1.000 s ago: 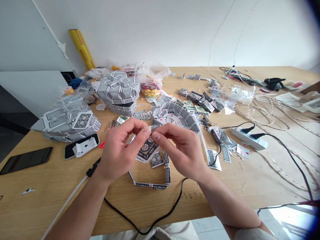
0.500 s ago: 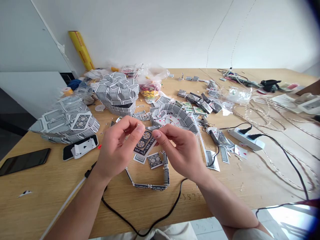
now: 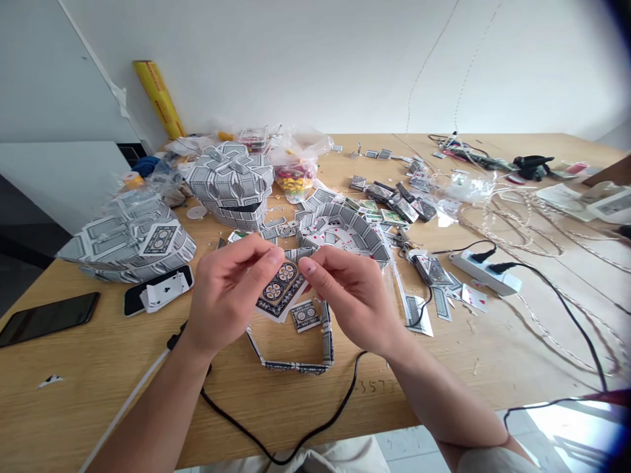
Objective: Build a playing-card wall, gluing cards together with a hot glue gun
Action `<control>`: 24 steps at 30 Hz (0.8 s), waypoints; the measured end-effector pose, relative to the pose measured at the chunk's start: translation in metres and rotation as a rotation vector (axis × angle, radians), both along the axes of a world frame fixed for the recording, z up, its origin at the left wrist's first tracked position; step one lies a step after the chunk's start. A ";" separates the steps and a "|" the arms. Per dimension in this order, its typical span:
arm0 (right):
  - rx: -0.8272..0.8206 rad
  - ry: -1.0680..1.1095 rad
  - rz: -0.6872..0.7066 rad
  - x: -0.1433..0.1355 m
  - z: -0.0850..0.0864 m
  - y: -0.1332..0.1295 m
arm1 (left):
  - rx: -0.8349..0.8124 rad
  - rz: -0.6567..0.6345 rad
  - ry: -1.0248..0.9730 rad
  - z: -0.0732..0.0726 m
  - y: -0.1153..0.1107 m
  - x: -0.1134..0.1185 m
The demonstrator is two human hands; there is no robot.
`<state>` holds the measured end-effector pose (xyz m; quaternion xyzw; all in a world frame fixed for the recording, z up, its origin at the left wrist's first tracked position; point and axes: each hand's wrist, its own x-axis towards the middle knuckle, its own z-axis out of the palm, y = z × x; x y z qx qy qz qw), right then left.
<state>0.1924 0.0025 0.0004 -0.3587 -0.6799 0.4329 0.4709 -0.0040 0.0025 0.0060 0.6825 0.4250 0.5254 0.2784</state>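
In the head view, a left hand [image 3: 224,289] and a right hand [image 3: 352,292] meet over a wooden table [image 3: 123,394], the left thumb and forefinger pinched on the top of a patterned card [image 3: 280,289], which hangs tilted above an angular card ring [image 3: 296,366]. The right fingertips close in at the card's upper right, though whether they clamp it cannot be told, beside an open card-walled tray [image 3: 377,243]. The step appears to be fine fingertip handling, any further move calling for a light, even pinch.
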 end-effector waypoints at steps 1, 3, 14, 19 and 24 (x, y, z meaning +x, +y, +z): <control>-0.006 0.007 0.004 0.000 0.000 0.000 | 0.008 0.010 0.006 0.000 0.000 0.000; -0.012 0.017 0.015 -0.001 0.000 -0.001 | 0.023 0.022 0.013 -0.001 0.000 -0.001; -0.003 -0.024 -0.017 -0.001 0.000 -0.001 | 0.008 0.035 0.003 0.000 0.002 0.002; 0.030 -0.055 -0.043 0.000 -0.001 0.000 | -0.029 0.015 -0.025 -0.001 0.002 0.002; 0.032 -0.060 -0.037 0.000 -0.002 0.000 | -0.043 0.000 -0.041 0.000 0.002 0.004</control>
